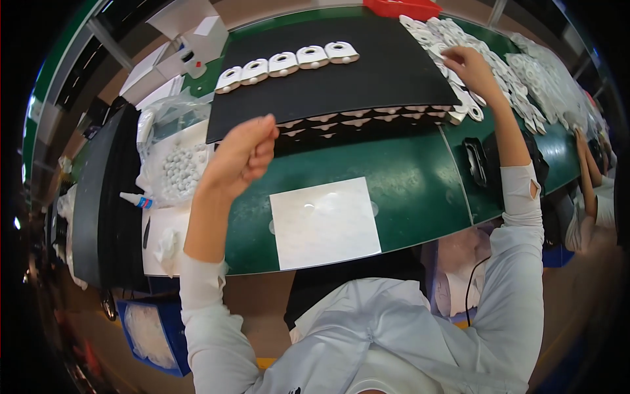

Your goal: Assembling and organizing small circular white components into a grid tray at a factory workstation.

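Note:
My left hand [246, 157] hovers above the near left edge of a black foam board [367, 82]. Its fingers are curled with the thumb pressed against them, and whatever they hold, if anything, is hidden. At the far right my right hand [469, 65] reaches over a pile of flat white plastic pieces [505, 82], its fingers bent and slightly apart. Several white pieces with a round hole [283, 64] lie in a slanting row on the board. More white pieces show between the stacked board layers [354, 123].
A white sheet [325, 223] lies on the green table [420, 190]. On the left are a bag of small white balls [184, 169], a glue bottle [136, 199] and another black stack [115, 197]. A red tray [403, 8] stands behind; another person's arm [586, 171] shows at right.

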Motion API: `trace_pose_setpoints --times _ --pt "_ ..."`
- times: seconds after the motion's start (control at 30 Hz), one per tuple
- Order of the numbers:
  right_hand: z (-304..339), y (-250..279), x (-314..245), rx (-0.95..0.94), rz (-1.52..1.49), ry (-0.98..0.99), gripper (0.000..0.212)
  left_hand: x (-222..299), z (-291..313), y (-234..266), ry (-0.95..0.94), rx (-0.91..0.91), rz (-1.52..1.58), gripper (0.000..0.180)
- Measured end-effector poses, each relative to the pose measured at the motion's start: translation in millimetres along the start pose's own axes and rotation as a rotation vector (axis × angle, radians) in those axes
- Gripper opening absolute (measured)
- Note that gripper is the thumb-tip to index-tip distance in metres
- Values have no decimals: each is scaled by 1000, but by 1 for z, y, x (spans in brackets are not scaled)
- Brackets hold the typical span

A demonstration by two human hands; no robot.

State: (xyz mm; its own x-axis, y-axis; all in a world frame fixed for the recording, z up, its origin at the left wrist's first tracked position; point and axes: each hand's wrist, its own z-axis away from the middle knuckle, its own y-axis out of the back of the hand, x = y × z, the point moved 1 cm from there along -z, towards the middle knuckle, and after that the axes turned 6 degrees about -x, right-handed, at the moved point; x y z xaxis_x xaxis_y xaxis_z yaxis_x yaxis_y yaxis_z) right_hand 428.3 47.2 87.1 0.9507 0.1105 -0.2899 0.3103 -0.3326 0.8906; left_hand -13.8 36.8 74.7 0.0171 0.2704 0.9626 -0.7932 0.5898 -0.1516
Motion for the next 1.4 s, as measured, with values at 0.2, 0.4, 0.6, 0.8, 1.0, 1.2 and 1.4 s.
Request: trace_pose_setpoints --times 0.2,0.4,0.6,0.8,1.0,1.2,1.4 --pt "45 -12 17 -452 258 -503 36 -57 3 -6 230 -103 514 30" --pt "68 -71 66 -118 257 -482 50 -70 -20 -24 142 -203 638 26" --pt "95 -22 29 213 58 -453 38 -80 -15 -22 53 -132 620 20" --pt "157 -12 -97 283 212 -100 8 -79 -12 -18 -31 -71 595 31" --pt "186 -41 -130 -12 95 80 18 -76 -15 -21 -152 -79 601 34" --pt "164 -34 -117 -168 41 21 32 -75 -13 -23 -194 -91 616 32" --pt "140 -29 -119 -431 32 38 34 -78 -12 -17 -219 -91 561 25"
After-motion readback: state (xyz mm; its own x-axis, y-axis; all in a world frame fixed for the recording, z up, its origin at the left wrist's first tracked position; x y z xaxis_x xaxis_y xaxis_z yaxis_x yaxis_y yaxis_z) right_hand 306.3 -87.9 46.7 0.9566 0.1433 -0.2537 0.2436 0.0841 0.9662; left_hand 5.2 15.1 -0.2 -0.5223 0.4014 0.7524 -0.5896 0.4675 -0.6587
